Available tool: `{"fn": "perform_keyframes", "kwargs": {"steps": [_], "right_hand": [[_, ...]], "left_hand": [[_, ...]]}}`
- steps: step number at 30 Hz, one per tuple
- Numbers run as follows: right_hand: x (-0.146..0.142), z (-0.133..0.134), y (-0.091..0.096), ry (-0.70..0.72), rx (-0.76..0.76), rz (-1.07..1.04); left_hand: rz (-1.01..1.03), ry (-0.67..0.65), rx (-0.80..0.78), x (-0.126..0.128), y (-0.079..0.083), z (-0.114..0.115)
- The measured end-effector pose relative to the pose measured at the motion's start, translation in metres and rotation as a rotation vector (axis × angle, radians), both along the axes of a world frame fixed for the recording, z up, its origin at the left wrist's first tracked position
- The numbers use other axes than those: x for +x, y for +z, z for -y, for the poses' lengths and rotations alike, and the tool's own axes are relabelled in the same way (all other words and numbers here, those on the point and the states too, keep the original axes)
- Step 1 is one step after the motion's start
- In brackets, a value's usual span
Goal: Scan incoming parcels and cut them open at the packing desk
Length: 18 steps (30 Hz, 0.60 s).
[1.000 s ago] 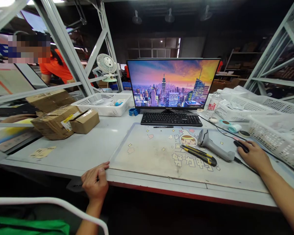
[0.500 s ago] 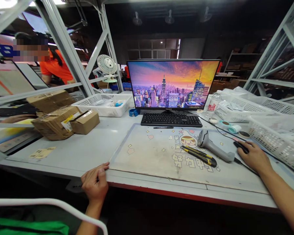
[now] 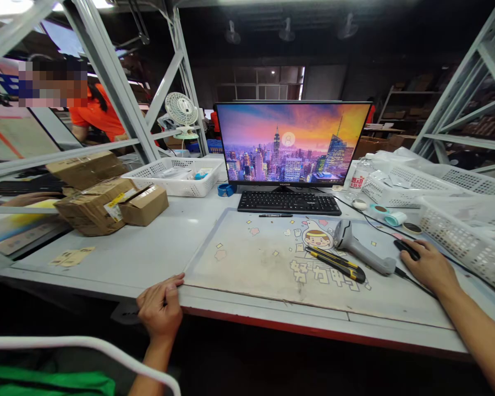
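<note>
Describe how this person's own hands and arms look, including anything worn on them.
The left hand and right hand are bare, with no gloves and no rings visible. The left forearm and right forearm show no sleeves, watches or bracelets. The upper arms are out of view.

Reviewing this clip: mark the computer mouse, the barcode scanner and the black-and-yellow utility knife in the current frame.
Computer mouse [image 3: 407, 249]: head view, on its uncovered black top.
Barcode scanner [image 3: 365, 252]: head view, on its grey handle.
Utility knife [image 3: 336, 264]: head view, mid-body.
</note>
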State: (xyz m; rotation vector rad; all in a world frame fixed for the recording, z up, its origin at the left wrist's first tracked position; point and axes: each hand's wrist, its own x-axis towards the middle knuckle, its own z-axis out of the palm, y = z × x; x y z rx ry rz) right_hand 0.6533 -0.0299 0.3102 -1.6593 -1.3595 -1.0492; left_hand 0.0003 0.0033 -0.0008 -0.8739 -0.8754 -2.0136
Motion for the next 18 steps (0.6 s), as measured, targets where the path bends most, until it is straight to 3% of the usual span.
{"fn": "perform_keyframes", "kwargs": {"steps": [18], "right_hand": [[0.002, -0.0054, 0.0015, 0.059, 0.071, 0.023]], "left_hand": [[-0.014, -0.016, -0.021, -0.0004, 0.0049, 0.0018]]}}
